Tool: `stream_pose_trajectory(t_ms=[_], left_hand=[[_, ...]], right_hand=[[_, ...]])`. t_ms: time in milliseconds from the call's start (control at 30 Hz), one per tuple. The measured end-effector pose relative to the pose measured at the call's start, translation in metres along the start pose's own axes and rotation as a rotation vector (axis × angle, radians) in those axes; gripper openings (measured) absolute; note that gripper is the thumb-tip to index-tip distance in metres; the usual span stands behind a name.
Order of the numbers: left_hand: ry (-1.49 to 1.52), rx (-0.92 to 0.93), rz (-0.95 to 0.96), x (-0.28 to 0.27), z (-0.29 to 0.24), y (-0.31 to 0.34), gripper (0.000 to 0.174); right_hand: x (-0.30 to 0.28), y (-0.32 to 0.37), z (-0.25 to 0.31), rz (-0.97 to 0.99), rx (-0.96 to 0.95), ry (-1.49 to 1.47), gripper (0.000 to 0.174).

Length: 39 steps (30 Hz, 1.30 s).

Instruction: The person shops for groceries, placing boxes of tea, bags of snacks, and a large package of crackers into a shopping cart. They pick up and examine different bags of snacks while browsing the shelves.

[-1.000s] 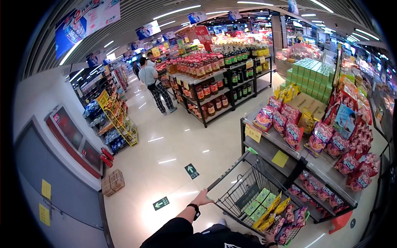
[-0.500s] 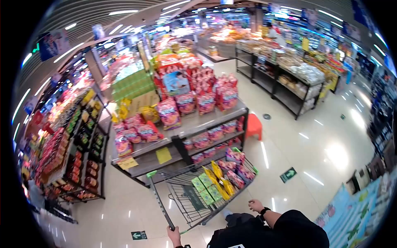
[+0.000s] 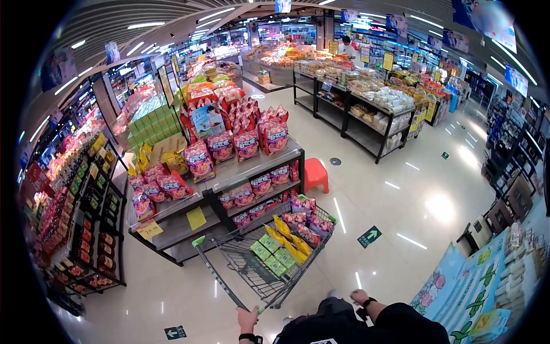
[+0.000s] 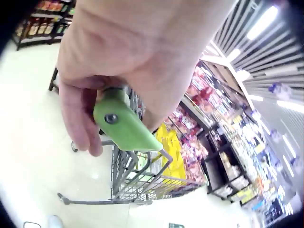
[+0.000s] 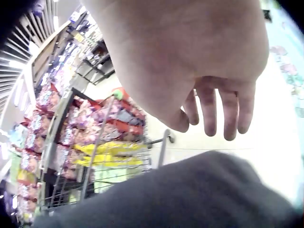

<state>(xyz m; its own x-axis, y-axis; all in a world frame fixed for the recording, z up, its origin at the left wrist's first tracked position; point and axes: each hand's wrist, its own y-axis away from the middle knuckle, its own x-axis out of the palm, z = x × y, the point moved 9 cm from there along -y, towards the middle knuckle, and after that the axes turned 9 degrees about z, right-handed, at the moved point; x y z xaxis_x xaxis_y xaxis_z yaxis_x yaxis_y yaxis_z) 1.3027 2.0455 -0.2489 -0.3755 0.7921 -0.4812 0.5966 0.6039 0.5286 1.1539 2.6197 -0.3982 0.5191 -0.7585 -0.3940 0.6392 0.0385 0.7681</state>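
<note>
My left hand [image 3: 247, 318] grips the near end of the shopping cart's handle [image 3: 222, 282]. In the left wrist view its fingers curl round the bar beside a green end cap [image 4: 124, 124]. The wire shopping cart [image 3: 238, 261] holds green boxes [image 3: 274, 256], yellow bags [image 3: 293, 245] and pink-purple snack bags [image 3: 306, 234]. To the right of the cart my right hand [image 3: 360, 296] hangs free. Its fingers [image 5: 207, 111] point downward, loosely spread with nothing in them, in the right wrist view.
A display shelf [image 3: 252, 174] with pink snack bags stands just beyond the cart, a red stool [image 3: 315, 175] at its end. Bottle racks [image 3: 86, 215] are at left. Further back is a shelf of packaged goods [image 3: 366, 97]. A blue printed panel [image 3: 458, 292] is at near right.
The head view has swung right. My right hand, earlier by the cart's basket, has come away and hangs beside my body. My left hand has stayed on the handle.
</note>
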Motion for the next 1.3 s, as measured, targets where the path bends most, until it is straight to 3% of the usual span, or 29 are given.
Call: stream_pose_trajectory(t_ms=[33,67,100,167,200,333,400,433,467,500,600,733,767,833,867,967,1100,1167,1300], left_hand=[[-0.179,-0.012,0.080,0.012,-0.010,0.006,0.067],[-0.354,-0.020,0.161,0.028,-0.016,0.014,0.073],[-0.373,0.005,0.204,0.040,-0.027,0.028,0.089],[-0.392,-0.004,0.292,0.072,-0.042,0.047,0.096],[-0.413,-0.013,0.380,0.091,-0.046,0.055,0.102],[-0.539,0.085,0.477,0.156,-0.045,0.058,0.096],[-0.463,0.279,0.752,0.194,-0.080,0.087,0.077],[-0.473,0.332,0.749,0.211,-0.068,0.076,0.063],[-0.512,0.380,0.783,0.229,-0.064,0.069,0.065],[-0.464,0.373,0.776,0.228,-0.100,0.095,0.059],[-0.415,0.409,0.622,0.248,-0.118,0.093,0.057],[-0.459,0.570,0.457,0.256,-0.169,0.100,0.053],[-0.494,0.609,0.410,0.258,-0.177,0.097,0.053],[-0.546,0.799,0.287,0.259,-0.217,0.104,0.054],[-0.554,0.790,0.255,0.260,-0.232,0.108,0.058],[-0.643,0.810,0.170,0.280,-0.256,0.087,0.065],[-0.761,0.857,0.173,0.315,-0.294,0.059,0.064],[-0.820,0.860,0.360,0.348,-0.299,0.040,0.055],[-0.942,1.005,0.506,0.415,-0.318,0.026,0.036]], right_hand=[[0.031,-0.094,-0.002,-0.197,-0.715,0.627,0.033],[0.011,-0.050,0.062,-0.059,-0.335,0.136,0.035],[0.018,-0.050,0.109,-0.012,-0.558,-0.014,0.039],[0.018,0.008,0.215,0.042,-0.687,0.081,0.043],[0.031,0.021,0.249,0.201,-0.698,0.100,0.043],[0.071,0.070,0.310,0.534,-0.951,0.142,0.050],[0.069,0.092,0.305,0.602,-0.967,0.302,0.053],[0.070,0.103,0.299,0.666,-0.979,0.465,0.055],[0.063,0.103,0.291,0.688,-0.975,0.467,0.055],[0.056,0.098,0.275,0.674,-0.947,0.483,0.059],[0.031,0.079,0.219,0.780,-0.788,0.479,0.069],[-0.016,0.044,0.162,0.634,-0.896,0.658,0.055],[-0.042,0.055,0.162,0.593,-0.800,0.739,0.044],[-0.079,0.046,0.149,0.457,-0.762,0.790,0.038],[-0.103,0.050,0.147,0.416,-0.783,0.745,0.034],[-0.155,0.034,0.125,0.305,-0.700,0.823,0.044],[-0.223,0.022,0.123,0.150,-0.520,0.808,0.036],[-0.239,0.014,0.125,0.126,-0.448,0.771,0.035],[-0.255,-0.007,0.156,0.051,-0.445,0.799,0.029]])
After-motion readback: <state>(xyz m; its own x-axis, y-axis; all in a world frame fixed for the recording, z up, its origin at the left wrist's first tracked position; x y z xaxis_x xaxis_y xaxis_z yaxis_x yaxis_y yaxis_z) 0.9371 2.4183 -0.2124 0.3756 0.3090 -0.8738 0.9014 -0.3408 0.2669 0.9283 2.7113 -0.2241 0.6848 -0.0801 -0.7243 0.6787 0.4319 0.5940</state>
